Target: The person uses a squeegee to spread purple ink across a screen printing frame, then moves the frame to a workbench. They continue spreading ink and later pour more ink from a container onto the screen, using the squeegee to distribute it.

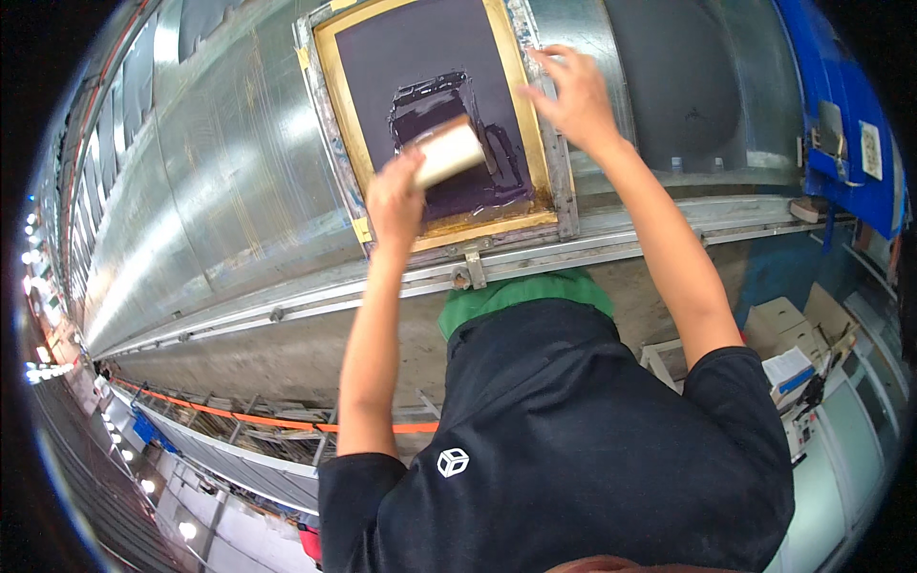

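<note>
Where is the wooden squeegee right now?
In the head view, the pale wooden squeegee sits upper centre, gripped by the left hand on the dark mesh of the yellow-framed printing screen; the right hand rests on the frame's right edge.

**What I count on the long metal table**

One yellow wooden printing frame [439,115] with dark mesh lies on the long metal table [220,162], at its near edge. One pale wooden squeegee [447,153] rests on that mesh, in my left hand [396,196]. My right hand [571,95] is at the frame's right rail. That makes two hands of mine, one frame, one squeegee.
</note>
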A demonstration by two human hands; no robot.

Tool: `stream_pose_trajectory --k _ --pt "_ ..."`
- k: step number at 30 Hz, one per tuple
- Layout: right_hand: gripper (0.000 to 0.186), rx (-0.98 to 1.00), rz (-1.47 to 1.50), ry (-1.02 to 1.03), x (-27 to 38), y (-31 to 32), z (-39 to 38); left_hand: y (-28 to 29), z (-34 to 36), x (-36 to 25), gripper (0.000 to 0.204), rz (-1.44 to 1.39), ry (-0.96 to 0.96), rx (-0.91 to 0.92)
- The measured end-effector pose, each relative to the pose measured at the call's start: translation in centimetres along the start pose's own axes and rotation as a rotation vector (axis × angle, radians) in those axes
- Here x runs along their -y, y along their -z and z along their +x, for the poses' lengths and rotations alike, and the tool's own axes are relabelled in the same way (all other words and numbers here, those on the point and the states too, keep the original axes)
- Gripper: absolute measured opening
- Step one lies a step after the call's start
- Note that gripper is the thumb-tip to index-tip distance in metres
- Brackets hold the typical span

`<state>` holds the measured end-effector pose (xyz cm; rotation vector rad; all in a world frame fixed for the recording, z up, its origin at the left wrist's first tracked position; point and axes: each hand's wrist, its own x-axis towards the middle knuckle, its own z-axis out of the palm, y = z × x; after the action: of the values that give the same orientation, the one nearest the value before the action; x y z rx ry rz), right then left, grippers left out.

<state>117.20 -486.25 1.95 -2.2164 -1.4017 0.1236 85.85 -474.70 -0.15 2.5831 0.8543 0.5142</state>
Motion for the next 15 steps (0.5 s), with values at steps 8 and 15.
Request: stream_pose_trajectory --k 8,15 --pt "0.045 0.304 0.041 0.215 6.9 -5.1 1.5 1.6 7.7 1.1 0.046 -0.125 -0.006 0.083" --pt "0.048 0.281 0.267 0.1 9.6 -3.1 -9.9 1.3 -2.2 -0.9 0.053 -0.068 -0.13 0.144"
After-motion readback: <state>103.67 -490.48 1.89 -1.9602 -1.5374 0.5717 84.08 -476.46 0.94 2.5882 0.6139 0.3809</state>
